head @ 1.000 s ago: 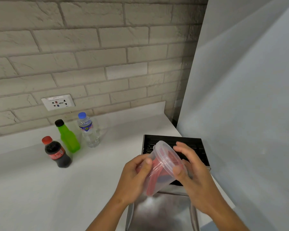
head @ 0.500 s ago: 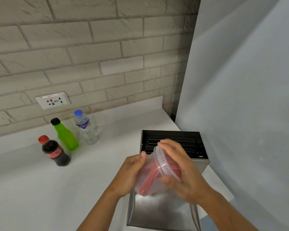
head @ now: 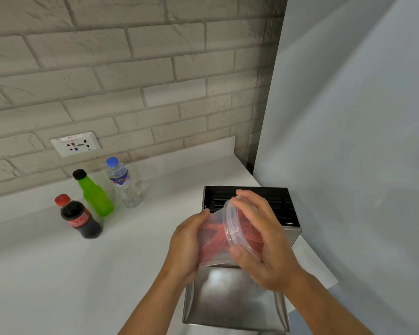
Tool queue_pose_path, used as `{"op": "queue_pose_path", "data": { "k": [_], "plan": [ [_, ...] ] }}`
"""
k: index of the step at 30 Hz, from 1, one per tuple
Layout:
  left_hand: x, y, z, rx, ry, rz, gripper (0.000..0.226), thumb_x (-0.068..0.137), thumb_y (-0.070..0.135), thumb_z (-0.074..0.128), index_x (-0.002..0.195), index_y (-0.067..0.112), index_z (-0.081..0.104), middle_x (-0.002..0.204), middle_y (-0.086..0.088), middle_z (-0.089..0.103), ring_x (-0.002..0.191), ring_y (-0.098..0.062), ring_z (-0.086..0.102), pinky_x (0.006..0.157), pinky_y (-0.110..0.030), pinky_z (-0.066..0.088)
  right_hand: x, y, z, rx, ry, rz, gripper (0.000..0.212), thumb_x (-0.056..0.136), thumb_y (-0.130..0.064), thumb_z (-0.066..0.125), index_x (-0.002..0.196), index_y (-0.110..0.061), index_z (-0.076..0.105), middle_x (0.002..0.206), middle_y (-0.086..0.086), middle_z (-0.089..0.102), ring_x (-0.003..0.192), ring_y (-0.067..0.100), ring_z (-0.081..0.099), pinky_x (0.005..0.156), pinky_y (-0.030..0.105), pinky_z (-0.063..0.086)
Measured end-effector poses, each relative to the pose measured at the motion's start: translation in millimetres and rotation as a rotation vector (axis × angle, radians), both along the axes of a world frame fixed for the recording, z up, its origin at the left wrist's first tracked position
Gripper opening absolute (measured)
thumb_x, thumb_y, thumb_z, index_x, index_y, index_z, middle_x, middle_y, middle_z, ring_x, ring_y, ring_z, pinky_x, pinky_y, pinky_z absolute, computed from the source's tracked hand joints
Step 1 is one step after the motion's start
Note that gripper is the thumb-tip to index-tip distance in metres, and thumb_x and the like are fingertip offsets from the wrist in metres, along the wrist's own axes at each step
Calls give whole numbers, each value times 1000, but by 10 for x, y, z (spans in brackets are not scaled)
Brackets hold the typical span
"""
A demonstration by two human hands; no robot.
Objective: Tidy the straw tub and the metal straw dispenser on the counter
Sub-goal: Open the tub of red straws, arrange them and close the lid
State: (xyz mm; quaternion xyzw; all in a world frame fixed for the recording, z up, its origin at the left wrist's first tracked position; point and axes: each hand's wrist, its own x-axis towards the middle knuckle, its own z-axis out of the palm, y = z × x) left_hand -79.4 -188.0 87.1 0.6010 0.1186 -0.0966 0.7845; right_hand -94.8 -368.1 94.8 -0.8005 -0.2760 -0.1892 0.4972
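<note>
A clear plastic straw tub (head: 215, 240) with red straws inside is tipped on its side above the metal straw dispenser (head: 230, 298). My left hand (head: 185, 245) grips the tub's base and side. My right hand (head: 264, 240) wraps over the tub's lidded mouth, fingers curled around the rim. The dispenser stands on the white counter (head: 70, 274); its open top (head: 283, 209) is dark, with black straws inside, and its shiny front faces me.
Three bottles stand at the back left: a cola bottle (head: 79, 220), a green bottle (head: 94, 193) and a water bottle (head: 124, 182). A wall socket (head: 75, 143) sits in the brick wall above them. A grey panel (head: 348, 141) closes off the right side.
My right hand has moved from beside the tub to cover its lidded mouth. The tub has tilted further onto its side.
</note>
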Motion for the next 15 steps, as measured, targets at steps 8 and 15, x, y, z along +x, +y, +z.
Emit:
{"op": "queue_pose_path", "data": {
  "k": [8, 15],
  "plan": [
    [16, -28, 54, -4, -46, 67, 42, 90, 46, 61, 102, 12, 84, 107, -21, 80, 106, -43, 74, 96, -56, 57, 122, 4, 66, 53, -11, 2, 66, 89, -39, 65, 147, -9, 53, 151, 14, 48, 143, 27, 48, 113, 38, 45],
    [-78, -144, -10, 100, -269, 307, 33, 75, 51, 63, 86, 25, 79, 87, -2, 79, 85, -21, 75, 73, -28, 57, 75, 150, 114, 183, 201, -92, 59, 92, -38, 61, 147, -20, 53, 143, 4, 57, 135, 22, 54, 111, 38, 46]
  ]
}}
